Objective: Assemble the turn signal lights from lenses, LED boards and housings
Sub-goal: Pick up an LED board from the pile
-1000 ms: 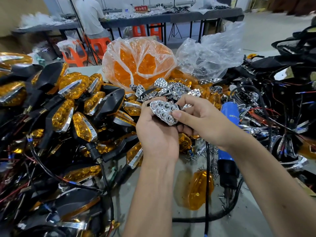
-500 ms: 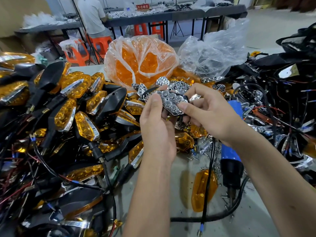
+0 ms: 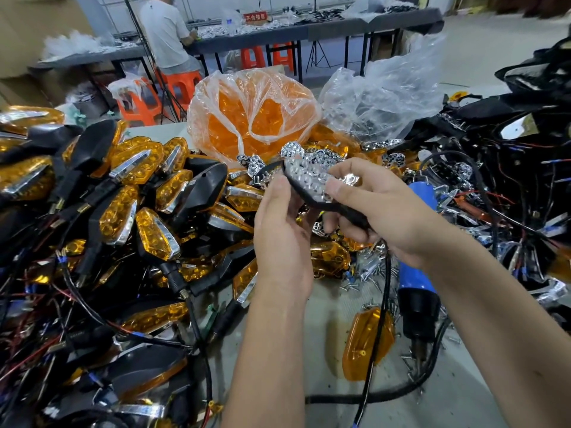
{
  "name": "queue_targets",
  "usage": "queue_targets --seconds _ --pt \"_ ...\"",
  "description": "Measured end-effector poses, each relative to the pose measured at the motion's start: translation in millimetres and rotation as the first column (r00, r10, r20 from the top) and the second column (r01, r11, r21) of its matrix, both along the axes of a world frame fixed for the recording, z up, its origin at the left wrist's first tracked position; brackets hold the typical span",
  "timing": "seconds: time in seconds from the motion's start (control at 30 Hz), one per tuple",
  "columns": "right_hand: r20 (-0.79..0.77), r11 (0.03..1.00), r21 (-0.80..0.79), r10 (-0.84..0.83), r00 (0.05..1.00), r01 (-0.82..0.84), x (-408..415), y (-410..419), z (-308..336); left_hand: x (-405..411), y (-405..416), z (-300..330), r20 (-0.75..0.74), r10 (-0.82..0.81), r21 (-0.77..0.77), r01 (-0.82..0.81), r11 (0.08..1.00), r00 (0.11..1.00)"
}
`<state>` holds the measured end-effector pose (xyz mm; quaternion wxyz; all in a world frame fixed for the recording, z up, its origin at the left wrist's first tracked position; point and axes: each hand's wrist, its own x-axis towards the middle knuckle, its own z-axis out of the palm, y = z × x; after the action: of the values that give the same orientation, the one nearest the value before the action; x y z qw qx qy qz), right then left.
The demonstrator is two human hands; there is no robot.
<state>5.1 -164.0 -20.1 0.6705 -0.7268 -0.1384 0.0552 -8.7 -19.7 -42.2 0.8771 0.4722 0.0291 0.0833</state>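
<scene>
Both my hands are up over the bench centre. My right hand (image 3: pixel 380 211) is grasping the black housing (image 3: pixel 312 199), thumb pressed on the chrome reflector (image 3: pixel 312 177) seated in its face, fingers curled under the stem. My left hand (image 3: pixel 282 239) stands upright just at nine o'clock of the housing, fingertips touching its edge; whether it truly grips I cannot tell, the back of the hand hides the fingers. A black wire (image 3: pixel 378 319) drops from the housing toward six o'clock.

Around them it's crowded. From nine round to seven o'clock sprawls the heap of finished lights (image 3: pixel 133 193), amber faces, black bodies, tangled leads. At twelve o'clock sits a plastic bag of amber lenses (image 3: pixel 250 118), with a clear bag (image 3: pixel 380 100) at one o'clock and loose chrome reflectors (image 3: pixel 312 156) spilling between them, right behind the hands. At three o'clock lies a black tangle of housings and wires (image 3: pixel 500 193). Under my right wrist rests a blue-and-black power tool (image 3: pixel 417 291); one loose amber lens (image 3: pixel 367 344) and scattered screws (image 3: pixel 364 276) lie beside it on the table (image 3: pixel 324 341). Far back, a person (image 3: pixel 167 35) sits at another bench.
</scene>
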Motion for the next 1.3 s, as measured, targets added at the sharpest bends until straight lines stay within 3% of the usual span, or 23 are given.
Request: queue_targets --seconds 0.1,0.2,0.3,0.67,0.8,0.87,0.93,1.0,1.1,1.17,1.3 --pt "0.006 1.0 -0.004 0.02 1.0 -0.02 -1 6 1 1 1 -2 -0.011 -0.012 0.033 0.012 0.999 1.0" --pt "0.097 0.988 -0.141 -0.05 0.994 0.064 0 8 0 3 3 -3 -0.016 0.015 0.069 -0.014 0.998 1.0" --pt "0.131 0.967 -0.238 -0.064 0.989 0.094 2 5 -3 5 2 -6 0.01 0.027 0.199 -0.028 0.98 1.0" --pt "0.04 0.992 -0.026 -0.12 0.992 0.121 3 2 -13 2 -1 -6 0.014 0.039 0.334 -0.041 0.942 0.999" --pt "0.087 0.988 -0.063 -0.135 0.987 0.14 4 2 -15 0 -5 -7 0.012 0.036 0.371 -0.038 0.928 0.999" --pt "0.133 0.988 -0.085 -0.119 0.984 0.131 3 2 -15 -1 -4 -6 -0.014 0.029 0.342 -0.022 0.939 0.999" --pt "0.147 0.991 -0.057 -0.115 0.982 0.125 1 1 -14 0 -2 -4 -0.091 0.026 0.221 -0.005 0.975 0.995" --pt "0.103 0.989 0.084 -0.13 0.986 0.122 -1 1 -9 1 3 0 -0.207 -0.029 0.009 0.032 0.999 0.978" --pt "0.008 0.928 0.339 -0.168 0.986 0.155 0 -4 -2 4 9 3 -0.25 -0.155 -0.264 0.086 0.961 0.956" --pt "0.003 0.917 0.348 -0.211 0.977 0.197 2 -9 -3 4 12 3 -0.271 -0.193 -0.283 0.113 0.953 0.943" --pt "0.045 0.954 0.209 -0.231 0.972 0.217 6 -13 -7 0 10 4 -0.338 -0.252 -0.143 0.215 0.966 0.907"
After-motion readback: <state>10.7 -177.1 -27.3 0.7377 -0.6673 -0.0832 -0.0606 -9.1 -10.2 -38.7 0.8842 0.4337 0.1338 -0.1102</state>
